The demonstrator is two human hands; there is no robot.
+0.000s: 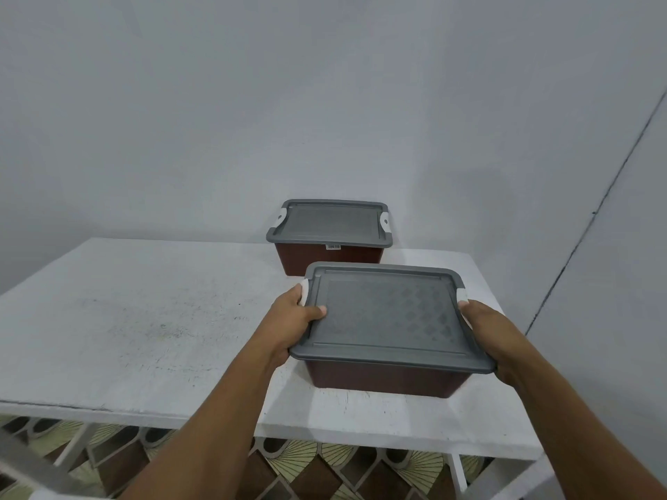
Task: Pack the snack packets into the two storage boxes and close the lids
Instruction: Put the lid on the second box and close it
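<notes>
Two hands are clamped on the near box (379, 378). The left hand (288, 321) is wrapped round the left edge of its grey lid (386, 315), thumb laid on top right by the white latch (304, 292). The right hand (496, 341) is curled over the right edge with the fingers tucked under the rim. The lid is seated, so no snack packets are to be seen anywhere. The box is placed on the white table (144, 301) close to the front edge, though whether it's fully rested or lifted a touch can't be told from this angle.

What could go wrong: if the latches aren't snapped home, the lid could be popped off once the box is carried by its rim. It could also be dragged off the table edge onto the patterned floor (296, 460) by a tug toward the body.

Just behind, the far box (296, 258) is parked with its lid on. It's what would be hit if the near one got shoved back. Beyond that, only a plain wall (325, 102) is seen.
</notes>
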